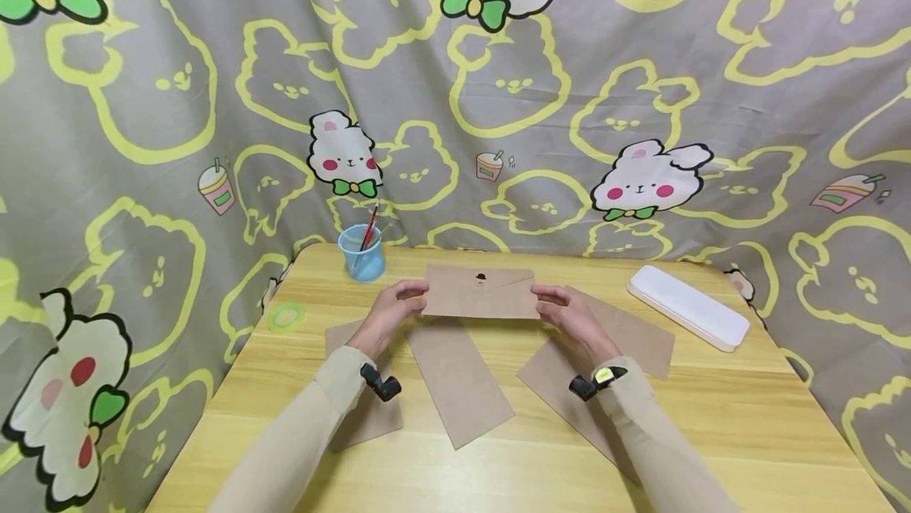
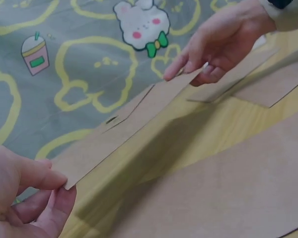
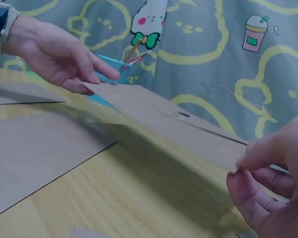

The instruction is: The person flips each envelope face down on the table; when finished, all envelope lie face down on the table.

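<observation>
A brown kraft-paper envelope [image 1: 480,298] with a small black hat mark and a flap line is held level above the table. My left hand [image 1: 390,314] pinches its left end between thumb and fingers. At the opposite end, my right hand [image 1: 578,322] pinches the edge the same way. In the left wrist view the envelope [image 2: 124,126] slants from the near thumb up to the other hand. Below it on the table lie several plain brown pieces: one [image 1: 466,390] in the middle, one [image 1: 366,414] under the left arm, and overlapping ones [image 1: 640,331] at the right.
A light-blue cup [image 1: 363,262] with brush-like sticks stands at the back left. A white oblong case [image 1: 686,307] lies at the back right. On the left of the wooden table is a green round patch [image 1: 287,316]. A patterned grey curtain [image 1: 427,94] hangs behind.
</observation>
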The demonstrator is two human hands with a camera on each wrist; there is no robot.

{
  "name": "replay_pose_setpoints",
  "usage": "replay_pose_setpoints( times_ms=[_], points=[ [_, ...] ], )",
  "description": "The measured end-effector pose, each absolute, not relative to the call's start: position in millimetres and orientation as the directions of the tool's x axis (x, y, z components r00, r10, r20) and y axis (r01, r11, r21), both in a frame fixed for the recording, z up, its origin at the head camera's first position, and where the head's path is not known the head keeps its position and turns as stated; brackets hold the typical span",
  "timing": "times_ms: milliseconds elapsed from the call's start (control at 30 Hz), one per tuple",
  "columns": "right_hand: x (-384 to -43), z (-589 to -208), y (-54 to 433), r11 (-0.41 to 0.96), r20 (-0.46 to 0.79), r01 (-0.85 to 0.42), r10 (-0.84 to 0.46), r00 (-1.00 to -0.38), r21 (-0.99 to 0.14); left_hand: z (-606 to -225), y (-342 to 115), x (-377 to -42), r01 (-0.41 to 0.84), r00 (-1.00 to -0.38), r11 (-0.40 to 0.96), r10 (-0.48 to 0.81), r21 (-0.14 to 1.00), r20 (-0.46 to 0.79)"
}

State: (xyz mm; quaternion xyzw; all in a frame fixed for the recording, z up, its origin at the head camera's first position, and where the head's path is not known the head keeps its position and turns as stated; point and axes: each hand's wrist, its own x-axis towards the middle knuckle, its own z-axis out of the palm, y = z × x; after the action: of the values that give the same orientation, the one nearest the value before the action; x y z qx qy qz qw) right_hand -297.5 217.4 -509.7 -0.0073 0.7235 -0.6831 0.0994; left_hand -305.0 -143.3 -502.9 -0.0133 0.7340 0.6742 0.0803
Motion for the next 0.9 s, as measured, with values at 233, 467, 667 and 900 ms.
replay_pose_setpoints(
  times_ms=[233, 467, 667, 900],
  points=[
    [-279, -509, 226, 0.062, -0.099, 0.091, -0.153, -0.983, -0.994, -504, -148, -283, -0.145, -0.972, 0.077, 0.173, 0.986, -0.157],
    [-257, -509, 239, 0.187, -0.06, 0.016, -0.235, -0.97, -0.982, -505, -156, -262, -0.152, -0.948, 0.077, 0.271, 0.985, -0.168],
    [-246, -514, 245, 0.17, -0.052, 0.003, -0.282, -0.958, -0.985, -509, -161, -253, -0.12, -0.934, 0.092, 0.326, 0.988, -0.144],
    [-242, -520, 243, 0.091, -0.026, 0.002, -0.259, -0.966, -0.996, -515, -167, -249, -0.095, -0.926, 0.124, 0.352, 0.988, -0.133]
  ],
)
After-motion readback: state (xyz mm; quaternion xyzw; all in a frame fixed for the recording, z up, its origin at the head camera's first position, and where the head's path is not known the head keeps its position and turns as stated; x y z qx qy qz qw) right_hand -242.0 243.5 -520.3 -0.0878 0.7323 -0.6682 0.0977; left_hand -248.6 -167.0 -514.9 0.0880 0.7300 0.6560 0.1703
